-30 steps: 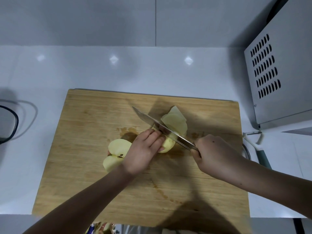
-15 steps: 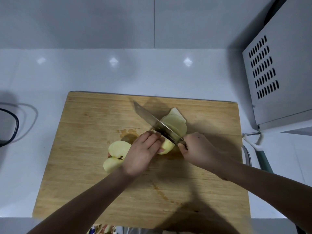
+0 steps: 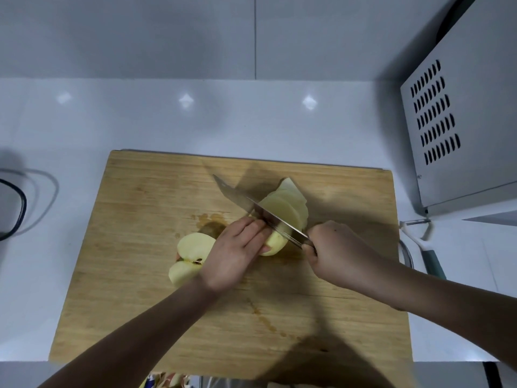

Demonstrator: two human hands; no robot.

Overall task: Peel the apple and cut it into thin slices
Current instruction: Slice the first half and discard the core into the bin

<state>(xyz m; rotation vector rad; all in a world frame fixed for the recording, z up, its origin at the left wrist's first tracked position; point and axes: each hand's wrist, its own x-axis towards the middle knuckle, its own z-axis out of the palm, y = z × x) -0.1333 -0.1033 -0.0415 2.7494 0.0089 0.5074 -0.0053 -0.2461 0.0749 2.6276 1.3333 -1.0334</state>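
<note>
Resting near the centre of the cutting board (image 3: 134, 247), the peeled apple piece (image 3: 275, 243) sits under the curled fingers of the left hand (image 3: 237, 254), which grips it and holds it down. The right hand (image 3: 335, 256) is closed round the handle of the knife (image 3: 240, 200). The blade lies diagonally across the piece, with its tip pointing up and left. Cut slices (image 3: 288, 205) fan out against the far side of the blade.

A second apple portion (image 3: 193, 246), cut face up with seeds visible, lies just left of the left hand and is partly covered by it. Juice stains mark the board.

A peeler (image 3: 422, 239) lies on the white countertop (image 3: 167, 116) to the right of the board, below a vented metal appliance (image 3: 461, 121). A black cable (image 3: 21, 208) loops at the left edge.

The knife handle is hidden within the grip. Items at the bottom edge are cut off and cannot be identified.
</note>
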